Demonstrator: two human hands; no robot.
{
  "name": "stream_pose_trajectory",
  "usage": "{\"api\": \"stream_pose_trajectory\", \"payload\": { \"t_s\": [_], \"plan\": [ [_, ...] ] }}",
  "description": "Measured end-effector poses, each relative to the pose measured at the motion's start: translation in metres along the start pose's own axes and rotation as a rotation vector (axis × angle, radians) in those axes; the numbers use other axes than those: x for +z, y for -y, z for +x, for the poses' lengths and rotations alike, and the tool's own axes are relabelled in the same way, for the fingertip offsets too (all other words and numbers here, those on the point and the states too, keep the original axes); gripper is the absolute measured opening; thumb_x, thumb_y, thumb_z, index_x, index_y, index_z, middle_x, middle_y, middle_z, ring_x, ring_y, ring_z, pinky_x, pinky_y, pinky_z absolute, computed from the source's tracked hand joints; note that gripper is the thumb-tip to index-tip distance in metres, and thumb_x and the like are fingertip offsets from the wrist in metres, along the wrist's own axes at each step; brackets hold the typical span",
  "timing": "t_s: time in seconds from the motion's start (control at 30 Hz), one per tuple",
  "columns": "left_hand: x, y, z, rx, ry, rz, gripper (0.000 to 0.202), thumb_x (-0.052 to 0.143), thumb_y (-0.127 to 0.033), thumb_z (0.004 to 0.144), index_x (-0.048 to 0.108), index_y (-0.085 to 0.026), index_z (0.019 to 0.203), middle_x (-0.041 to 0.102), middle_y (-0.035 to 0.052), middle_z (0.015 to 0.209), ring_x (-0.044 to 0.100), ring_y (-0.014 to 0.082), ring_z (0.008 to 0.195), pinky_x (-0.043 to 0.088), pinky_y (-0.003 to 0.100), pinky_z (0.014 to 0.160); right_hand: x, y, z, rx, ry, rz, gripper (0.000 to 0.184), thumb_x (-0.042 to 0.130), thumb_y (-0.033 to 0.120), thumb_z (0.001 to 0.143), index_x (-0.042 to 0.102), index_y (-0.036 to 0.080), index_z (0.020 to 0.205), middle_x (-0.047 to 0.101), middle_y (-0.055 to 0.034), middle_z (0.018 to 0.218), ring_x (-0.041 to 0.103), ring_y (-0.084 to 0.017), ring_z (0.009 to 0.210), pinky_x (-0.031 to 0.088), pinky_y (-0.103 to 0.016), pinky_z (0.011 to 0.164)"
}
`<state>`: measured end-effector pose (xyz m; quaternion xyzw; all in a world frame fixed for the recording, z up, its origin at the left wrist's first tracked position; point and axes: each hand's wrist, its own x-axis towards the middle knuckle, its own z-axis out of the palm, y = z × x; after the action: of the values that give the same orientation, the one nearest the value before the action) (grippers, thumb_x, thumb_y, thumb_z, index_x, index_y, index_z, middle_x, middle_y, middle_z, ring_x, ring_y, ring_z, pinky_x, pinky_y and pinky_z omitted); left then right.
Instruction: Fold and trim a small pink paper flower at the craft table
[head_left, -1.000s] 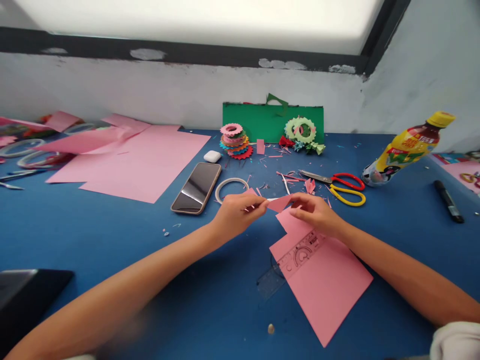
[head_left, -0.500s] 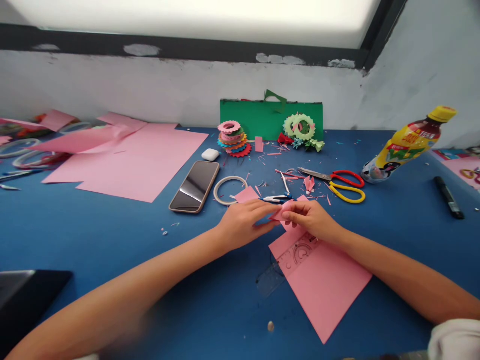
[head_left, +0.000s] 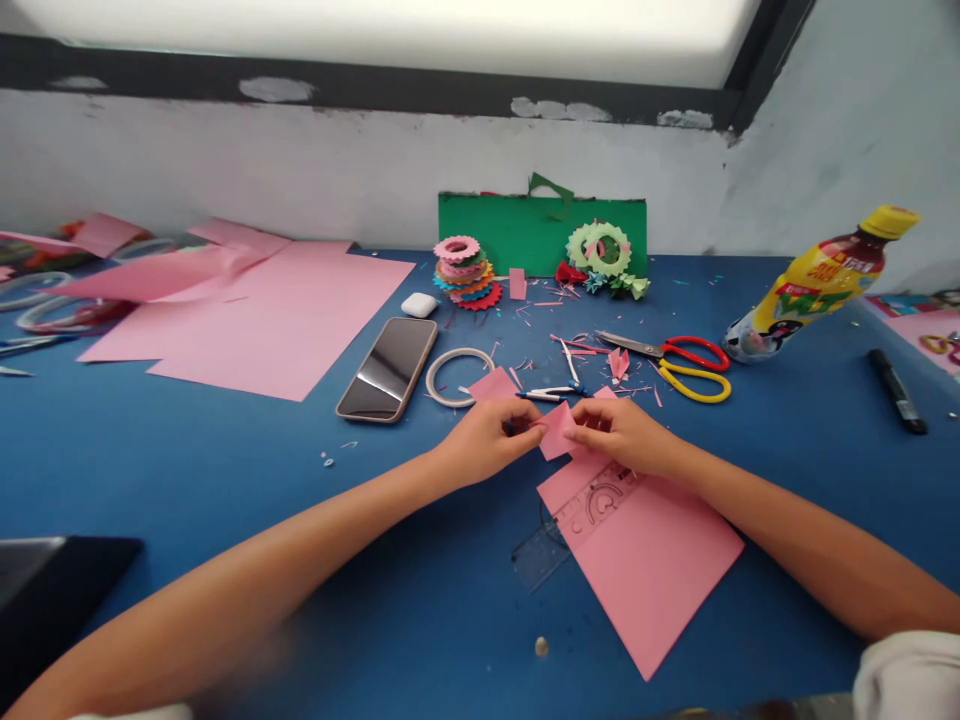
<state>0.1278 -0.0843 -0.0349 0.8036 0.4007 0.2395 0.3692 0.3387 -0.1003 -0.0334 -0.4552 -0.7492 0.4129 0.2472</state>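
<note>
A small piece of pink paper (head_left: 556,432) is pinched between my two hands just above the table. My left hand (head_left: 495,437) grips its left edge with thumb and fingers. On the other side, my right hand (head_left: 626,432) holds the right edge, the paper's upper part looking creased. Beneath my right forearm lies a larger pink sheet (head_left: 652,570), with a clear ruler (head_left: 592,507) across its upper end. A compass (head_left: 551,394) rests just beyond my fingers, beside a small pink paper piece (head_left: 495,384).
Scissors (head_left: 675,365) lie beyond my right hand, among paper scraps. A tilted drink bottle (head_left: 817,290) and a black marker (head_left: 898,392) are at the right. Left of centre are a phone (head_left: 388,370), a white ring (head_left: 433,378) and big pink sheets (head_left: 247,330). Paper rings (head_left: 469,275) stand stacked behind.
Both hands have shifted their grip on the small pink paper. It now shows flatter and more open between them, and my left fingers have curled in around its edge.
</note>
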Motion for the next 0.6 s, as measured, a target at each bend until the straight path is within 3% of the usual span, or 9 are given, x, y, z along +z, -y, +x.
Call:
{"api": "stream_pose_trajectory", "payload": {
  "t_s": [0.1,0.17,0.27,0.4,0.6],
  "plan": [
    [0.0,-0.003,-0.002,0.008,0.09,0.1,0.027,0.051,-0.028,0.085,0.057,-0.013,0.063,0.046,-0.005,0.051,0.04,0.0068,0.048,0.029,0.018,0.044,0.003,-0.003,0.001,-0.026,-0.07,-0.009,0.027,0.058,0.028,0.08,0.06,0.018,0.105,0.06,0.0003,0.076,0.052,-0.009,0.061,0.042,-0.022,0.056],
    [0.0,-0.002,-0.001,0.027,0.128,0.15,0.035,0.046,-0.03,0.089,0.057,-0.013,0.061,0.045,-0.0044,0.05,0.04,0.0077,0.048,0.028,0.02,0.045,0.005,-0.005,0.001,-0.049,-0.081,-0.033,0.032,0.057,0.024,0.08,0.058,0.02,0.112,0.061,0.0001,0.079,0.054,-0.009,0.062,0.043,-0.022,0.058],
    [0.0,0.002,0.001,0.063,0.075,0.18,0.037,0.04,-0.033,0.093,0.06,-0.013,0.069,0.052,-0.0019,0.056,0.046,0.0094,0.052,0.031,0.021,0.048,0.007,-0.006,0.001,-0.045,-0.093,-0.092,0.024,0.054,0.022,0.082,0.062,0.022,0.105,0.063,0.0009,0.076,0.056,-0.009,0.064,0.043,-0.022,0.06],
    [0.001,0.009,0.003,0.193,0.029,0.231,0.022,0.048,-0.028,0.09,0.065,-0.014,0.087,0.063,0.0027,0.074,0.055,0.0125,0.064,0.041,0.022,0.057,0.009,-0.008,0.002,-0.108,-0.135,-0.197,0.016,0.055,0.021,0.082,0.064,0.021,0.095,0.064,0.0017,0.074,0.054,-0.009,0.063,0.041,-0.022,0.061],
    [0.0,0.016,0.005,0.325,0.031,0.278,0.022,0.048,-0.021,0.09,0.068,-0.014,0.093,0.064,0.0078,0.082,0.06,0.0152,0.073,0.048,0.026,0.066,0.013,-0.015,0.005,-0.204,-0.214,-0.414,0.011,0.056,0.026,0.085,0.065,0.021,0.087,0.063,-0.0002,0.083,0.054,-0.01,0.07,0.039,-0.022,0.065]
  ]
}}
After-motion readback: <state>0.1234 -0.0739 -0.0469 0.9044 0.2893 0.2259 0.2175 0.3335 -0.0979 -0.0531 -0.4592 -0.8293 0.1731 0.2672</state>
